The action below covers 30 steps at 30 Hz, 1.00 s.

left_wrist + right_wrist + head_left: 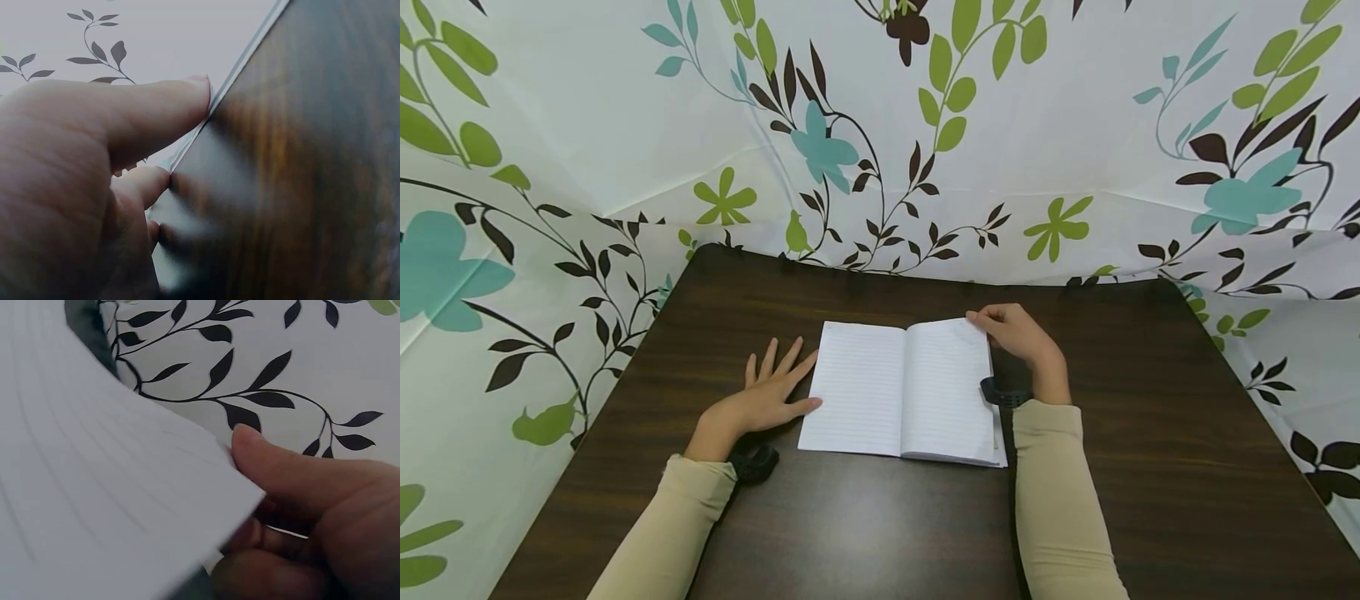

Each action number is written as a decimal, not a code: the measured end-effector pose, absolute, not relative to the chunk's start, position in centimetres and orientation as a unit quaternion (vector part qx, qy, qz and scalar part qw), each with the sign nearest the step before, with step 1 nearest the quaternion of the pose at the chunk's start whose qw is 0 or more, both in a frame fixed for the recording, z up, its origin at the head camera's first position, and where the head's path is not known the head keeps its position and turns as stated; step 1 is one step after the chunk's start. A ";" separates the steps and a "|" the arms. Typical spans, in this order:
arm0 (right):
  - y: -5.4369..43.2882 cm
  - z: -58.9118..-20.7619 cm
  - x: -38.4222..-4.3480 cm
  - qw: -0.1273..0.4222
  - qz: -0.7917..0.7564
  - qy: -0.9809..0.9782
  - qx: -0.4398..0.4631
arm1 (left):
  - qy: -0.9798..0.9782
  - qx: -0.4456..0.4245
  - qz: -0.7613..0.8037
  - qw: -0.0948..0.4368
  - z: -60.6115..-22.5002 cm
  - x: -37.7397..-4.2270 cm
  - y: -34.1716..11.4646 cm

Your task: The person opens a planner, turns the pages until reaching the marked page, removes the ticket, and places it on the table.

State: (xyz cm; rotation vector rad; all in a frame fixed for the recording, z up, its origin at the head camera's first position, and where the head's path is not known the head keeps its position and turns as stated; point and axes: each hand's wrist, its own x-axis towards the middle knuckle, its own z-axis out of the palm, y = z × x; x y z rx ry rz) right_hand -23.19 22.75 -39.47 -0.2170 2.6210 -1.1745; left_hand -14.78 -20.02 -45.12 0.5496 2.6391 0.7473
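So, left hand [760, 404] first: it's at the notebook's 9 o'clock, fingers spread on the table [1150, 467], thumb and index tips right at the notebook's edge. The notebook [861, 387] lies open in the middle, lined pages up. Right hand [1018, 337] is at about 2 o'clock, pinching the top corner of the right page [943, 387]. Can't tell if it's one sheet or several. Looks like the page-turning step to me, just starting; next move calls for one sheet peeled free and swung towards 9, left side steadied.
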 end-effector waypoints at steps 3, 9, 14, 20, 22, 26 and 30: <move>23.2 -39.6 -23.1 0.169 -0.426 0.887 -0.063 | 0.929 0.196 0.263 0.170 -44.8 -14.7 -20.0; 24.1 -39.8 -22.8 0.262 -0.407 0.871 -0.087 | 0.931 0.195 0.255 0.175 -44.7 -14.7 -19.9; 24.7 -39.8 -22.3 0.317 -0.393 0.856 -0.111 | 0.930 0.197 0.258 0.174 -44.8 -14.7 -20.0; 25.2 -39.6 -22.1 0.327 -0.405 0.843 -0.133 | 0.927 0.198 0.267 0.173 -44.9 -14.7 -20.1; 25.3 -39.5 -22.1 0.330 -0.422 0.833 -0.138 | 0.927 0.197 0.268 0.172 -45.0 -14.7 -20.1; 25.4 -39.2 -21.9 0.327 -0.447 0.819 -0.152 | 0.930 0.198 0.260 0.168 -45.4 -14.8 -20.1; 25.3 -39.0 -21.8 0.321 -0.453 0.815 -0.166 | 0.929 0.200 0.265 0.162 -45.4 -14.8 -20.2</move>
